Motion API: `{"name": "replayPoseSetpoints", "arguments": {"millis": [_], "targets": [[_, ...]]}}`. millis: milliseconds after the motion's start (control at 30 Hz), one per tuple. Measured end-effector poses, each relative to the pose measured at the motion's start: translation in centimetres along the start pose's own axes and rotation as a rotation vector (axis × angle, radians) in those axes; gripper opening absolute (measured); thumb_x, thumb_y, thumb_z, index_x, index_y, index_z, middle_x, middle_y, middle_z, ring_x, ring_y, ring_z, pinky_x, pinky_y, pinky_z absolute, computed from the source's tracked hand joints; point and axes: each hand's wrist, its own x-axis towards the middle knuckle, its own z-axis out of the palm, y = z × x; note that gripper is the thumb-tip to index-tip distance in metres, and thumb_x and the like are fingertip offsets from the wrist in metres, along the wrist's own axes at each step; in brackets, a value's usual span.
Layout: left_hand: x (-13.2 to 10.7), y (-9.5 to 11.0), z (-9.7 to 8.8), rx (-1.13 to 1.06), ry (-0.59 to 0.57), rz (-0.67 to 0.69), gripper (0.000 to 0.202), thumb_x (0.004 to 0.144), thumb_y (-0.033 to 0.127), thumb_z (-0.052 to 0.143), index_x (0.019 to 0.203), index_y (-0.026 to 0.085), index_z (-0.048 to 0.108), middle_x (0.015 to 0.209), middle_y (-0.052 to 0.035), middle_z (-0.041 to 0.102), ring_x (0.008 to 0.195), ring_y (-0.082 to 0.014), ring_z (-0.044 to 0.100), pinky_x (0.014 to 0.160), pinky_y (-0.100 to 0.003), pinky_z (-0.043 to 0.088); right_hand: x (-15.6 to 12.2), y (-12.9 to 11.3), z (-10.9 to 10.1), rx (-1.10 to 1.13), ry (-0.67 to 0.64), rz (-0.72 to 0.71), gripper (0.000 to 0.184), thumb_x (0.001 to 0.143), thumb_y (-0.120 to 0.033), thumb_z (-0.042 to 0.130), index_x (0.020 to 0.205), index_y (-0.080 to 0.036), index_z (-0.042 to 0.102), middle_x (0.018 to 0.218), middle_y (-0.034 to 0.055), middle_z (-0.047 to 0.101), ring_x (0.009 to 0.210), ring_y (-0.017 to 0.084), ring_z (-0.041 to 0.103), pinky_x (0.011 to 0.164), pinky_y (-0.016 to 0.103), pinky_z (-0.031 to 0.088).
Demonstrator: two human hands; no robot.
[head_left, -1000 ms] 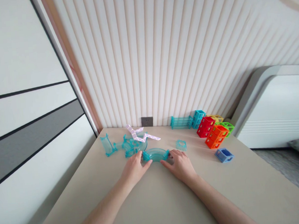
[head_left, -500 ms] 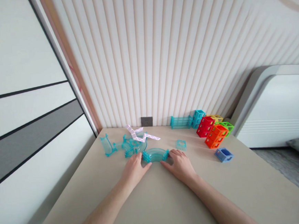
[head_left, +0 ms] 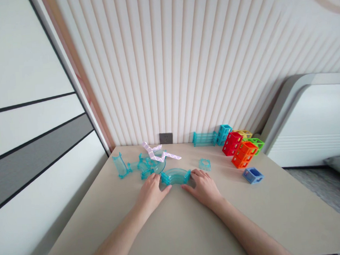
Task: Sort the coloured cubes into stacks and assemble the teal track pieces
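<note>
A curved translucent teal track piece (head_left: 176, 177) lies on the table in front of me, its connector ends to left and right. My left hand (head_left: 151, 190) holds its left end, fingers behind and thumb along the front. At the right end, my right hand (head_left: 202, 183) grips in the same way. Just beyond my left hand is a pile of teal track pieces (head_left: 149, 164), with a lilac folding snake puzzle (head_left: 157, 154) lying across it. A small square teal piece (head_left: 204, 164) rests beyond my right hand.
Magnetic-looking frame blocks stand at right: red (head_left: 232, 143), orange (head_left: 244, 154), green (head_left: 257, 144) and teal (head_left: 224, 134). A blue one (head_left: 253, 175) lies nearer. Against the ribbed wall is a straight teal piece (head_left: 205, 139). Another teal piece (head_left: 120, 165) sits far left.
The view has shifted very slightly. Both hands stay at the ends of the curved track piece, with no clear movement of the objects.
</note>
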Motion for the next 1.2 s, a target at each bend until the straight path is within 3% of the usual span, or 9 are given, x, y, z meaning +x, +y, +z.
{"name": "replayPoseSetpoints", "arguments": {"millis": [167,267,333,500,667,867,1000,1200], "targets": [[0.0,0.1,-0.1,-0.001,-0.014,0.000,0.026,0.087,0.043,0.066,0.090,0.018,0.062,0.096,-0.0109,0.068,0.100,-0.0292,0.067,0.088,-0.038,0.053,0.1,2.0,-0.7,0.128,-0.065,-0.058,0.044,0.085,-0.056,0.070,0.115,-0.024,0.070,0.121,0.0114,0.067,0.110,0.029,0.064,0.096,0.041,0.048],[0.0,0.1,-0.2,0.014,-0.024,-0.009,0.025,0.086,0.043,0.067,0.090,0.018,0.062,0.097,-0.0111,0.068,0.100,-0.0295,0.067,0.087,-0.038,0.053,0.2,3.3,-1.9,0.257,-0.101,-0.152,0.040,0.093,-0.051,0.061,0.123,-0.025,0.067,0.119,0.0093,0.069,0.100,0.023,0.069,0.089,0.033,0.052],[0.0,0.1,-0.2,0.024,-0.030,-0.008,0.025,0.086,0.042,0.067,0.090,0.018,0.063,0.097,-0.0110,0.068,0.099,-0.0294,0.067,0.088,-0.038,0.052,0.4,4.1,-2.4,0.301,-0.039,-0.169,0.035,0.099,-0.046,0.052,0.120,-0.024,0.069,0.113,0.0085,0.071,0.098,0.021,0.069,0.088,0.032,0.053],[0.0,-0.2,0.0,0.000,-0.019,-0.009,0.023,0.086,0.043,0.066,0.086,0.020,0.063,0.093,-0.0099,0.068,0.096,-0.0289,0.067,0.085,-0.038,0.052,1.1,5.9,-1.7,0.138,0.231,0.002,0.031,0.098,-0.037,0.051,0.117,-0.020,0.070,0.118,0.0133,0.066,0.112,0.028,0.061,0.100,0.043,0.047],[0.0,-0.2,0.4,-0.043,0.019,-0.024,0.021,0.083,0.041,0.068,0.083,0.021,0.063,0.090,-0.0079,0.068,0.093,-0.0278,0.067,0.084,-0.037,0.052,1.2,7.4,-0.3,0.021,0.227,0.183,0.030,0.093,-0.036,0.059,0.114,-0.020,0.071,0.122,0.0148,0.062,0.112,0.030,0.060,0.097,0.043,0.048],[0.3,0.9,0.7,-0.004,0.007,-0.022,0.020,0.085,0.039,0.067,0.088,0.020,0.064,0.093,-0.0093,0.069,0.094,-0.0273,0.068,0.085,-0.035,0.052,1.0,8.4,-0.2,0.049,0.271,0.226,0.019,0.090,-0.032,0.059,0.096,-0.019,0.073,0.120,0.0145,0.062,0.103,0.028,0.065,0.090,0.041,0.052],[1.1,1.9,0.9,-0.055,-0.004,-0.032,0.018,0.084,0.036,0.068,0.087,0.020,0.064,0.092,-0.0087,0.070,0.093,-0.0266,0.068,0.084,-0.035,0.051,1.3,8.7,-0.8,0.084,0.404,0.247,0.024,0.094,-0.035,0.053,0.100,-0.018,0.069,0.125,0.0164,0.059,0.114,0.030,0.060,0.098,0.046,0.049],[3.5,4.8,2.3,-0.073,-0.045,-0.032,0.021,0.084,0.037,0.069,0.087,0.017,0.066,0.093,-0.0108,0.070,0.093,-0.0274,0.069,0.083,-0.035,0.051,1.3,7.8,-3.0,0.266,0.790,0.162,0.025,0.097,-0.041,0.052,0.103,-0.020,0.066,0.128,0.0162,0.055,0.113,0.028,0.059,0.100,0.049,0.049]]}}
